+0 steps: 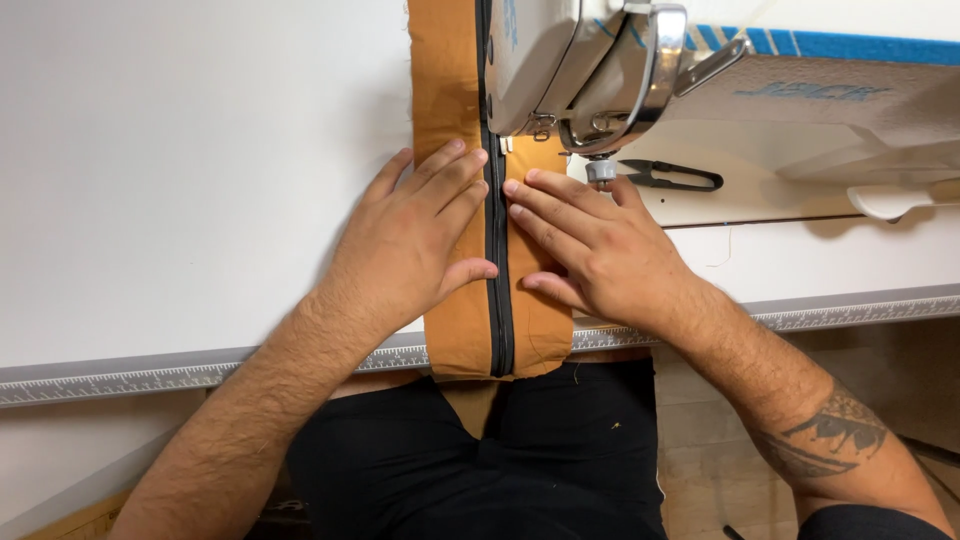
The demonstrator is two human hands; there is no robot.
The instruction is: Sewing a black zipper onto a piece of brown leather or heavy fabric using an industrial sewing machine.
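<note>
Bench [180,150]: white top with a ruler strip along its near edge.
Sewing machine [600,70]: white head over the far end of the fabric.
Fabric strip [455,320]: ochre, lying flat, near end hanging off the bench edge.
Zipper [497,300]: black, running down the strip's middle.
Left hand [410,240]: grip open, palm and fingers pressed flat on fabric left of zipper.
Right hand [590,245]: grip open, fingers flat on fabric right of zipper.
Thread snips [670,177]: black, beside the machine.
</note>
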